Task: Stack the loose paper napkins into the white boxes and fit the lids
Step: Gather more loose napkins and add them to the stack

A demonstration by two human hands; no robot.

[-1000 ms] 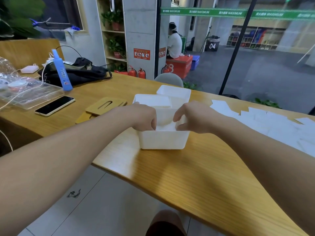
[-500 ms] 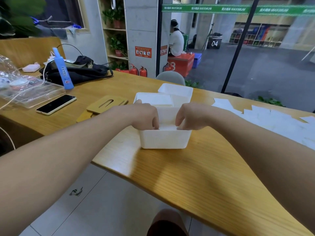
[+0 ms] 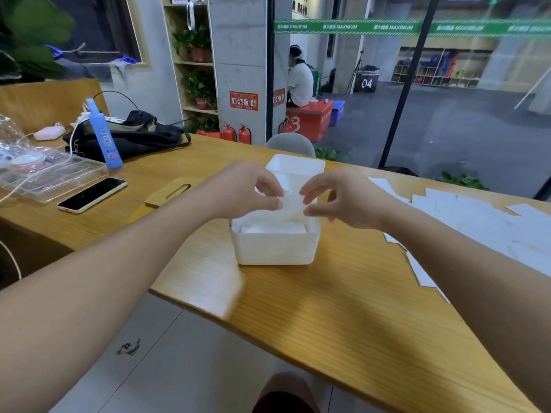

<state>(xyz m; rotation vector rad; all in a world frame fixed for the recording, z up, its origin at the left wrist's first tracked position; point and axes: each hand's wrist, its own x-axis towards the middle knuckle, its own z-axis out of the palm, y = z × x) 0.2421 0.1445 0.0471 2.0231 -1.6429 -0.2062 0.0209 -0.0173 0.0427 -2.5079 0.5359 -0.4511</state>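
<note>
Pinching the top napkin by its two upper corners, the left hand and right hand hold it just above the near box, thumb against forefinger, other fingers loosely curled. It looks thin and limp, so a hard pull could tear it or drag up the white stack filling the box. Farther off, a second box stands behind, loose napkins lie spread to the right, and a slotted wooden lid waits to the left.

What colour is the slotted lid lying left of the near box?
The slotted lid is light wood-tone, bamboo-like tan, seen best in the head view.
</note>
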